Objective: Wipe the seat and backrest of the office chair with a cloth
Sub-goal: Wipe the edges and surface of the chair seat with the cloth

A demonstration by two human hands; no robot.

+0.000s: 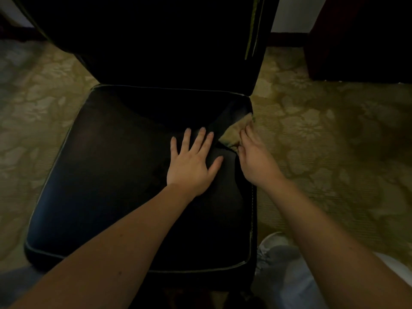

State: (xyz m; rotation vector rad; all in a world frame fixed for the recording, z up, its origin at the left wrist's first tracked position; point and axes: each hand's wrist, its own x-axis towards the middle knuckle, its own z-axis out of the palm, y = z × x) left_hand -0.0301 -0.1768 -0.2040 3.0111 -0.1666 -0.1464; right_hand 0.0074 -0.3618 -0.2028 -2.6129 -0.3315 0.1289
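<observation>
Left hand [191, 162] flat and released on black leather seat [107, 179], right hand [255, 158] grasping crumpled tan cloth [234, 134] at seat's edge; w/ loose grip it may slip off.

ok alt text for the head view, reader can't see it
Seen from above, a person's right hand holds a tan cloth against the right edge of a black chair seat while the left hand lies flat on it. Patterned carpet lies around.

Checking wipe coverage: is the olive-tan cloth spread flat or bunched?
Bunched: the right hand grips the olive-tan cloth crumpled at the black seat's edge.
</observation>
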